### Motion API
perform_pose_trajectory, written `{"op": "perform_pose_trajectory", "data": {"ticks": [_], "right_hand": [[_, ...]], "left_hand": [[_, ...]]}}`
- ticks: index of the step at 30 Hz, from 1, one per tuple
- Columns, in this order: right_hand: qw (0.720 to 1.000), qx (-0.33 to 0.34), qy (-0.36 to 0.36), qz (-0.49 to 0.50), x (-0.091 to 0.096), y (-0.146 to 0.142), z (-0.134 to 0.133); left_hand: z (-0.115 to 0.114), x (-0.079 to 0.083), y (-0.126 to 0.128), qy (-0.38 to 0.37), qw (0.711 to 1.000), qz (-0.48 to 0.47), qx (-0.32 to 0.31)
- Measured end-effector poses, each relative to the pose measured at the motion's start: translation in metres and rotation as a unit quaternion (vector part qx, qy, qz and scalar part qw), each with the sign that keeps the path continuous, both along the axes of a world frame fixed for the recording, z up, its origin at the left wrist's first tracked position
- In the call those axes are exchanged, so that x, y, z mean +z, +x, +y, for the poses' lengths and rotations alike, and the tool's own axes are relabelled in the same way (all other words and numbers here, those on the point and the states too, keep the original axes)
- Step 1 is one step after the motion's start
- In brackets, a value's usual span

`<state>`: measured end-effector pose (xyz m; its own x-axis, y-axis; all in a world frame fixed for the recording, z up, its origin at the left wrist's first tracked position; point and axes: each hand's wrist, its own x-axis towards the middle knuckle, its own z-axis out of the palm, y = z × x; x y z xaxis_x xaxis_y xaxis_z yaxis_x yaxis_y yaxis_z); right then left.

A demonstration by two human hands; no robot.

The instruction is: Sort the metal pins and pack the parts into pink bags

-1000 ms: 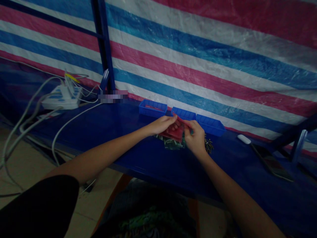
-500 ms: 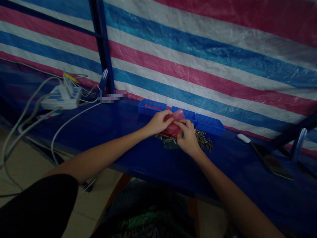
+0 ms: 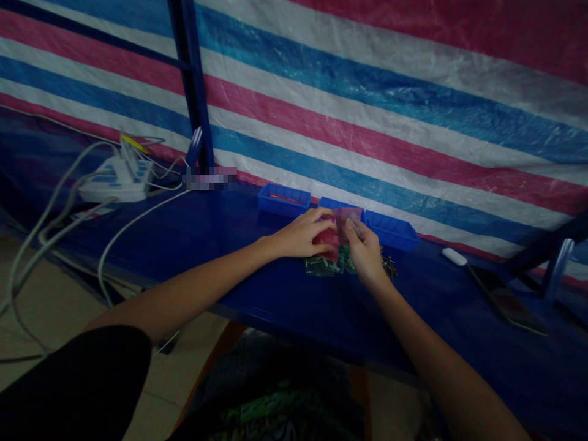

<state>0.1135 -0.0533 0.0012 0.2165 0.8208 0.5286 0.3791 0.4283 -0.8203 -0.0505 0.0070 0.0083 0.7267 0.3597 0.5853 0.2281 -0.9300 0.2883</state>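
My left hand (image 3: 307,235) curls its fingers round a thin red plastic bag (image 3: 327,244). The thumb and fingers of my right hand (image 3: 366,252) are pinched together at the bag's pale pink upper part. A greyish bit shows at these fingertips, too small to make out. Below the hands, a clear bag (image 3: 321,267) with small pale and green pieces lies on the blue table (image 3: 275,288). Beside my right hand is a pile of small brass-coloured screws (image 3: 389,267), partly hidden by the hand.
Blue bins stand in a row behind the hands: a left bin (image 3: 283,207) with red items, a middle one mostly hidden, and a right bin (image 3: 395,233). A phone (image 3: 505,299) and a white case (image 3: 454,256) lie right. A cabled power strip (image 3: 117,180) sits left.
My hands have moved apart, the right one shifting right over part of the screw pile. The red bag's upper part now stretches between them, and more of the clear bag shows.
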Motion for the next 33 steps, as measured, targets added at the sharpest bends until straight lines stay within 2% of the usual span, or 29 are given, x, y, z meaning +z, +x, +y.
{"op": "perform_pose_trajectory", "data": {"ticks": [3, 5, 7, 9, 11, 13, 16, 19, 22, 25, 29, 33], "right_hand": [[0.98, -0.032, 0.086, -0.176, 0.0, -0.002, -0.005], [0.961, -0.032, 0.12, -0.249, 0.001, -0.004, -0.008], [0.949, -0.024, 0.14, -0.282, 0.001, -0.005, -0.01], [0.943, -0.013, 0.148, -0.298, 0.0, -0.005, -0.01], [0.941, -0.001, 0.145, -0.306, -0.001, -0.005, -0.009], [0.944, 0.003, 0.134, -0.302, -0.002, -0.005, -0.009], [0.961, -0.027, 0.097, -0.259, -0.004, -0.005, -0.006], [0.985, -0.05, 0.022, -0.166, -0.003, -0.003, -0.001], [0.996, 0.004, -0.088, -0.012, -0.001, 0.0, 0.004], [0.976, 0.08, -0.169, 0.109, 0.003, 0.001, 0.004], [0.957, 0.148, -0.189, 0.163, 0.011, -0.001, -0.001], [0.959, 0.141, -0.152, 0.194, 0.015, -0.004, -0.005]], "left_hand": [[0.004, -0.002, 0.003, -0.098, 0.992, -0.07, 0.03], [0.007, -0.001, 0.006, -0.198, 0.967, -0.151, 0.055], [0.01, 0.0, 0.008, -0.293, 0.931, -0.205, 0.074], [0.011, 0.002, 0.009, -0.364, 0.904, -0.215, 0.071], [0.01, 0.004, 0.009, -0.414, 0.883, -0.217, 0.055], [0.008, 0.005, 0.01, -0.433, 0.868, -0.24, 0.041], [0.006, 0.008, 0.009, -0.398, 0.87, -0.29, 0.034], [0.005, 0.011, 0.007, -0.327, 0.893, -0.306, 0.045], [0.001, 0.013, 0.005, -0.241, 0.929, -0.276, 0.05], [-0.008, 0.012, 0.005, -0.155, 0.964, -0.214, 0.034], [-0.016, 0.01, 0.006, -0.05, 0.989, -0.135, -0.011], [-0.013, 0.01, 0.004, -0.002, 0.997, -0.068, -0.045]]}}
